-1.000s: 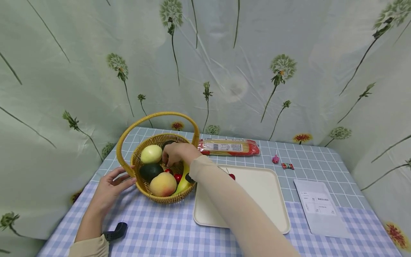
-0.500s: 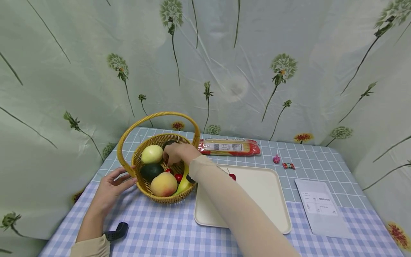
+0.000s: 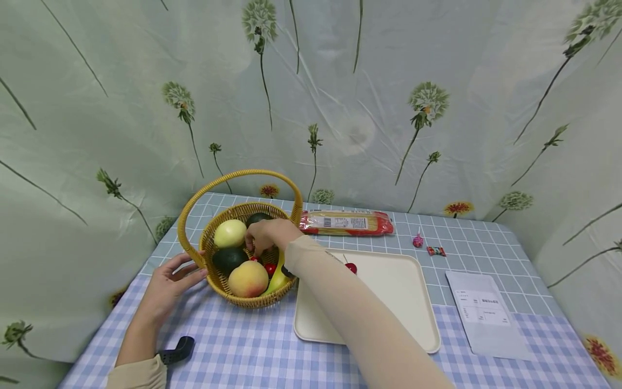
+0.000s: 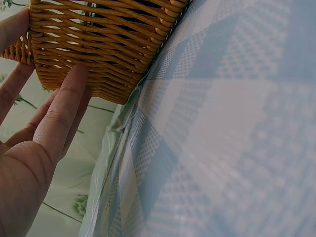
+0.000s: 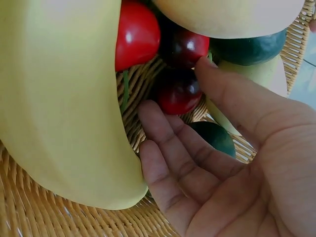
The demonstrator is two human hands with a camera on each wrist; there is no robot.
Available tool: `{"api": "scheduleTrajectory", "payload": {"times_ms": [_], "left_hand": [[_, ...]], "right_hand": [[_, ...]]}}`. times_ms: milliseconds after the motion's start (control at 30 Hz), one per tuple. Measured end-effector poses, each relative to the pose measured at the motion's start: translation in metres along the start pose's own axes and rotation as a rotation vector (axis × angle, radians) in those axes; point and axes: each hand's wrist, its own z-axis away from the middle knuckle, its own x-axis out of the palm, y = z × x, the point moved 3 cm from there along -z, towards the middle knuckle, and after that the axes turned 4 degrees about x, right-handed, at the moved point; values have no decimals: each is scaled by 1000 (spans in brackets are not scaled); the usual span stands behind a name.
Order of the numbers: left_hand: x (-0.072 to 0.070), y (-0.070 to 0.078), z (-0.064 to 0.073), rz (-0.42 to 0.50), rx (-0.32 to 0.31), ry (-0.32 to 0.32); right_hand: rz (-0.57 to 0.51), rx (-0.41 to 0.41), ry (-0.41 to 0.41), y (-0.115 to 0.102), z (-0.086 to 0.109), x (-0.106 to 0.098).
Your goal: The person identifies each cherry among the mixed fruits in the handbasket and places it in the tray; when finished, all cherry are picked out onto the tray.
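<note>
A yellow wicker basket (image 3: 252, 302) with a tall handle holds a peach (image 3: 248, 279), a banana (image 3: 278, 279), a pale yellow-green fruit (image 3: 230, 234), dark green fruits (image 3: 230, 261) and several cherries. My left hand (image 3: 167, 286) rests its fingertips on the basket's left side by the handle base; the left wrist view shows those fingers nearly straight against the weave. My right hand (image 3: 269, 235) reaches inside the basket. In the right wrist view, its thumb and loosely bent fingers lie around a dark red cherry (image 5: 177, 92), beside the banana's end and below a brighter red cherry (image 5: 138, 35).
Right of the basket lies a cream tray (image 3: 389, 302) bearing a stemmed cherry (image 3: 351, 267), partly behind the right sleeve. A noodle packet (image 3: 347, 222) sits at the back. Further right are a lollipop (image 3: 418, 241), a wrapped candy (image 3: 435, 251) and a pale pouch (image 3: 486, 316).
My right hand has dipped slightly within the basket, uncovering more of the dark green fruit behind it. The left hand stays at the basket's side.
</note>
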Motion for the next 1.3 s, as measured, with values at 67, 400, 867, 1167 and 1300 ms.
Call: {"api": "scheduleTrajectory", "payload": {"times_ms": [67,400,867,1167,1300], "left_hand": [[0,0,0,-6,2,-1],[1,1,0,15,4,-3],[-1,1,0,34,0,-1],[-1,1,1,20,0,-8],[-1,1,1,12,-8,-10]], "right_hand": [[11,2,0,0,1,0],[18,33,-17,0,4,3],[130,-59,95,1,3,-1],[163,17,51,3,5,0],[185,31,65,3,5,1]]}}
